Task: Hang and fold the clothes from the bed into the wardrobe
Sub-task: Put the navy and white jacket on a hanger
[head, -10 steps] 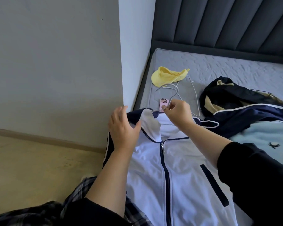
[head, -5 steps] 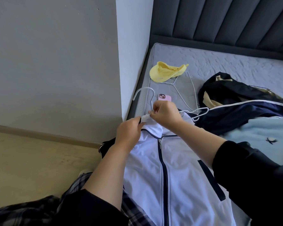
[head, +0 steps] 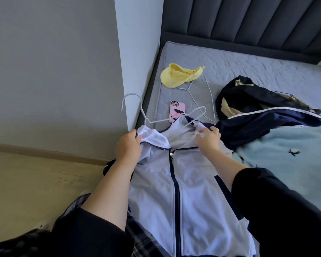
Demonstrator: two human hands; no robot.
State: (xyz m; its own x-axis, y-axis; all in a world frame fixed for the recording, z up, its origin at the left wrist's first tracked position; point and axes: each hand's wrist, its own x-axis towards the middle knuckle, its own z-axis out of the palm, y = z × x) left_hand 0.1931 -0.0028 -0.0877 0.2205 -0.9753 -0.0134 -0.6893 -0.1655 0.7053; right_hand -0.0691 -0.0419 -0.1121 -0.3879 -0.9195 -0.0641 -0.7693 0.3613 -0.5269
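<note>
1. Jacket (head: 193,191) lies zip-up on the bed (head: 248,67) edge, collar away from the person.
2. Left hand (head: 127,148) grips one collar side; right hand (head: 208,139) pinches the other.
3. Hanger (head: 158,120) spans the collar just beyond both hands, hook toward the left, right end bare and nearest the right hand.
4. No readable writing.

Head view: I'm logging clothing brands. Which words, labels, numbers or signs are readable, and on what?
None can be read.
The small dark emblem on the light blue cloth garment is a figure, not letters.
The pink phone case bears only black blotches.
The white zip-up jacket shows no print.
</note>
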